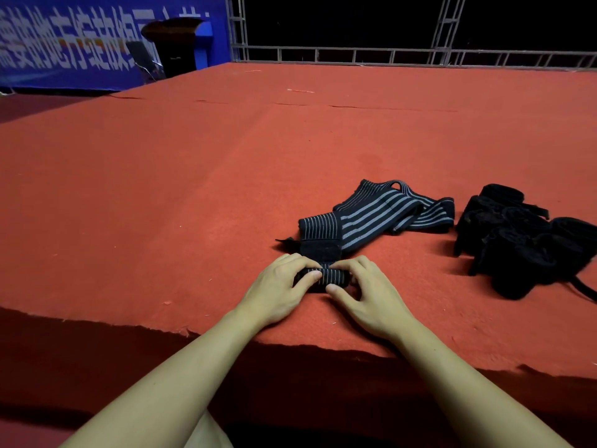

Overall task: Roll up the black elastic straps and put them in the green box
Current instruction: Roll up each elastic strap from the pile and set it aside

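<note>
A black elastic strap with grey stripes (374,211) lies on the red carpeted platform (193,189), its far part folded in loose layers. Its near end is wound into a small roll (332,275) close to the platform's front edge. My left hand (281,286) grips the roll's left end, thumb on top. My right hand (365,292) grips the right end, thumb under the front of the roll. No green box is in view.
A heap of plain black straps (523,240) lies to the right of the striped one. The platform's ragged front edge (226,334) runs just under my wrists. A metal truss rail (387,56) and a blue banner (80,43) stand at the back.
</note>
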Tool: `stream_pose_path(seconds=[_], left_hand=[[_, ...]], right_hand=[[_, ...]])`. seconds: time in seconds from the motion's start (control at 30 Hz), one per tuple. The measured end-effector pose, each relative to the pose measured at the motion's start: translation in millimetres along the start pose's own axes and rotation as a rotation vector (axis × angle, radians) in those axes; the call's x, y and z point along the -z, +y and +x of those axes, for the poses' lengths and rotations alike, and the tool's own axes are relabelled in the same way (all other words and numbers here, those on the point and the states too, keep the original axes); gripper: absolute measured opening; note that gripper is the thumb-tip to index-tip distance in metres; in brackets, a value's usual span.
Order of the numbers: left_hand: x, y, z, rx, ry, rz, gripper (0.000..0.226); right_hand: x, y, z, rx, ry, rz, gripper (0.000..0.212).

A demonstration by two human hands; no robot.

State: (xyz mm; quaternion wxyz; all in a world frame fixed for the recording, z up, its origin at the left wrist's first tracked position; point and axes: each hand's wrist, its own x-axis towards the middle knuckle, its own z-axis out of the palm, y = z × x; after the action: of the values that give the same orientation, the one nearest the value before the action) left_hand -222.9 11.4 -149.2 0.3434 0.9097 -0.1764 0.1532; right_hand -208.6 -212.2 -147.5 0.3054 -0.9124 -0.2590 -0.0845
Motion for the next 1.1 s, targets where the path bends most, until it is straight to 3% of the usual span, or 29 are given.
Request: stream_pose_path(seconds=[0.13,0.23,0.3,0.4,0.53,0.67,0.77,0.83,1.0,1.1], left_hand=[[0.9,1.0,0.8,0.011,0.109,-0.064,0.029],[2.8,-7.0,5.5,0.142,0.279,-0.103,0.018],[4.9,-10.0,10.7,0.257,0.235,-0.13,0.014],[3.5,-7.4,19.5,0.259,0.109,-0.139,0.021],[8.5,-11.2,31.4,0.285,0.125,-0.284,0.017],[21.7,-18.1,44.4,0.354,0.117,-0.381,0.031],[25.7,-13.7,54.7,0.391,0.121,-0.504,0.033],[27.3,-8.6,63.3,0.411,0.123,-0.603,0.032],[29.0,-4.0,85.3,0.448,0.182,-0.703,0.033],[42.2,-5.3,95.5,0.408,0.215,-0.739,0.056]], right_hand=[[-1.2,1.3,2.4,-0.002,-0.009,0.001,0.045],[-2.7,1.6,1.7,-0.01,0.007,0.04,0.045],[-3.0,1.7,2.0,-0.037,0.016,0.074,0.04],[-1.1,4.8,7.3,-0.045,0.077,0.216,0.025],[16.2,0.2,24.4,-0.252,0.13,0.606,0.017],[39.6,-14.8,40.5,-0.487,0.163,1.161,0.037],[58.5,-18.5,53.4,-0.549,0.358,1.618,0.046],[72.5,-19.1,60.8,-0.544,0.457,1.754,0.048],[99.4,-27.8,71.5,-0.408,0.497,1.704,0.045],[111.7,-35.0,68.9,-0.281,0.487,1.599,0.036]])
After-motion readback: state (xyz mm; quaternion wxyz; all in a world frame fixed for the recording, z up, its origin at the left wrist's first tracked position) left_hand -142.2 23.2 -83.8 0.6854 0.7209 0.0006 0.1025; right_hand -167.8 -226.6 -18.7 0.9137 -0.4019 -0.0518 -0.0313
